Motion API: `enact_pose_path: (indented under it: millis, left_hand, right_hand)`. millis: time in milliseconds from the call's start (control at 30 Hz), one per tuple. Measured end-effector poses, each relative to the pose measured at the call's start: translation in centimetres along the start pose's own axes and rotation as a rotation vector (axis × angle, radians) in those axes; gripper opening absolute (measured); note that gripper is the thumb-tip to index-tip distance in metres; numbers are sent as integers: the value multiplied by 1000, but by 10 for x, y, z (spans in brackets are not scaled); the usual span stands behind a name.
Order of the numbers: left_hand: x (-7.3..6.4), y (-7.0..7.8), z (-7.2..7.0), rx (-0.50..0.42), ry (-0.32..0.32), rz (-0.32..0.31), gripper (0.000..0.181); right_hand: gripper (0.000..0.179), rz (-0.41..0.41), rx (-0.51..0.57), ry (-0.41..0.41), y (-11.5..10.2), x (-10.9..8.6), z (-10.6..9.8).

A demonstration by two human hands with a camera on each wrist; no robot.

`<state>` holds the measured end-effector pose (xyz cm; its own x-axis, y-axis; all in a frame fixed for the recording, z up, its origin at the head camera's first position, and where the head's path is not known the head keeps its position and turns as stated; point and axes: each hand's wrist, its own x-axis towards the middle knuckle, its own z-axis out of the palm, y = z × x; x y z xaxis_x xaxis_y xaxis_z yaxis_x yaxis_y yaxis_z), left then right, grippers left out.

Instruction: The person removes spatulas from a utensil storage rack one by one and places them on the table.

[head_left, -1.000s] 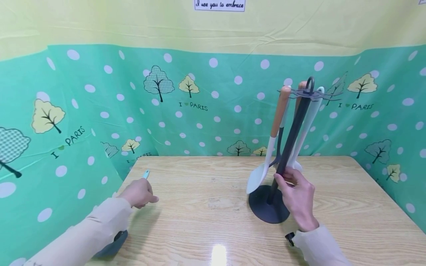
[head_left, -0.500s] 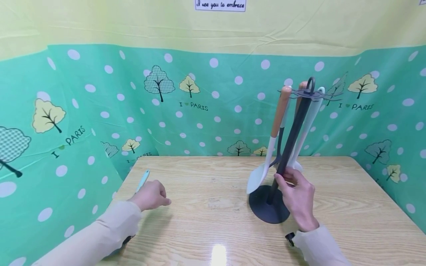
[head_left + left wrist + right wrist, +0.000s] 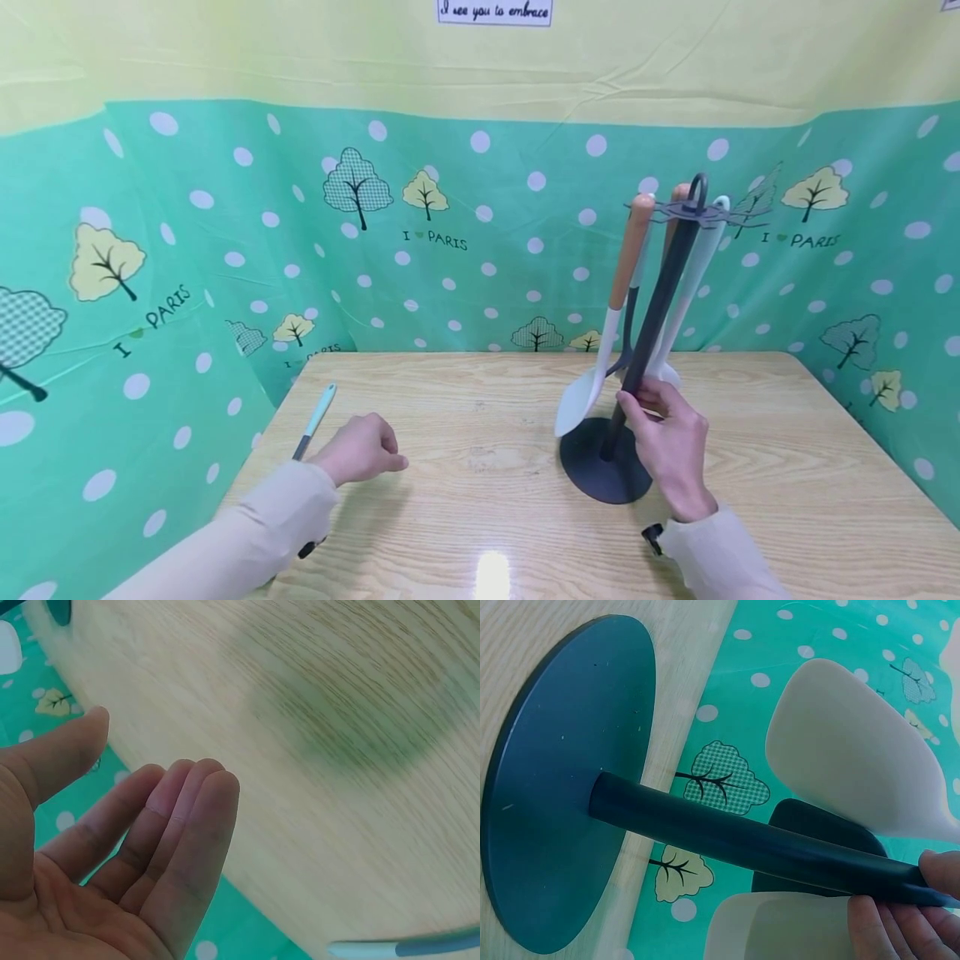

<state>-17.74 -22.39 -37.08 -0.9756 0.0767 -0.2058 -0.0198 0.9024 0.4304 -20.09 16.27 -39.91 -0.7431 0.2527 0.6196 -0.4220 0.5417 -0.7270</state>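
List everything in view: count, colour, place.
Utensil stand: one, black, table's right half
Hanging utensils: at least four, mixed colours, on the stand
Loose utensil: one, pale and dark, table's left
Table: one, light wood, centre
Backdrop: one, green and yellow, behind table
Label: one whole, pale, top centre
Wrist devices: two, black, at cuffs
Sleeves: two, beige, bottom
Left grip: one, bare, above table, holding nothing
Right grip: one, bare, holding the stand
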Motion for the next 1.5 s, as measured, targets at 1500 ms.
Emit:
enact_pose_path:
  millis: [1500]
  left_hand:
    - [19,87,28,-282,10,351,17]
  right_hand:
    - [22,17,1,-12,1,1,1]
